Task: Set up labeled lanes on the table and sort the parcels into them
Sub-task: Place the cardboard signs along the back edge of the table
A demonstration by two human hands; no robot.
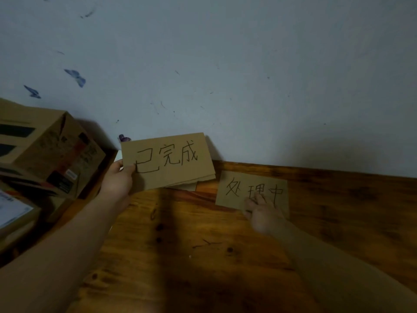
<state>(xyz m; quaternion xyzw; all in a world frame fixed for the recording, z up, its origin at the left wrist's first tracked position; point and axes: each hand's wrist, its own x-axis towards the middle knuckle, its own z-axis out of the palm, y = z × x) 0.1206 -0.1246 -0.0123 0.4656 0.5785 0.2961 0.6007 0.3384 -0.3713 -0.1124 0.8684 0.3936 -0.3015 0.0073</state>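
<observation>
The person's left arm [67, 240] and right arm [334, 274] are bare to the frame's edge (the right one dim, blurred); left grip [117, 180] and right grip [262, 214] are bare too.

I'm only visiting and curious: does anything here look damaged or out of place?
Only the wall: blue smudges at left and a purple blot above the held sign look like stains. Nothing else stands out.
</observation>
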